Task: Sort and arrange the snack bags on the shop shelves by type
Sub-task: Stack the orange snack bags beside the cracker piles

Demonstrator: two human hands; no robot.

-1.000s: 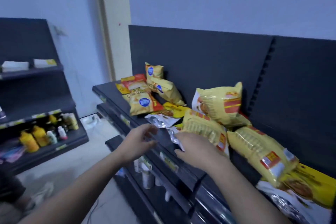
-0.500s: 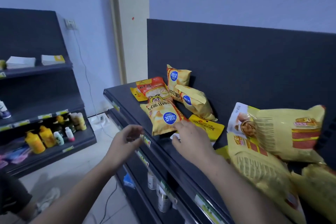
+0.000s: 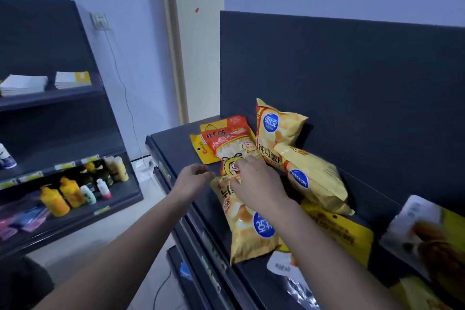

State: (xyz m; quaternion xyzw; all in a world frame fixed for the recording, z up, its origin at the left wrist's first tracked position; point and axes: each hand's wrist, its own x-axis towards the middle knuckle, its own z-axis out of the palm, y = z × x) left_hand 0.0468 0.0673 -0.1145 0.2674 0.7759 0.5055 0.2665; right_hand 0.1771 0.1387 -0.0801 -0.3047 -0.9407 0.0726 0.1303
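I read the right hand as pinching the top seam of the chip bag, which lies at the shelf front. The left hand is loosely curled and empty beside it. Best to lift by the seam, with the left hand supporting underneath.

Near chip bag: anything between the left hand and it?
Nothing visible. The left hand hovers just left of the near chip bag, at its top corner, above bare shelf. The right hand lies over the bag's top edge; whether it grips is unclear.
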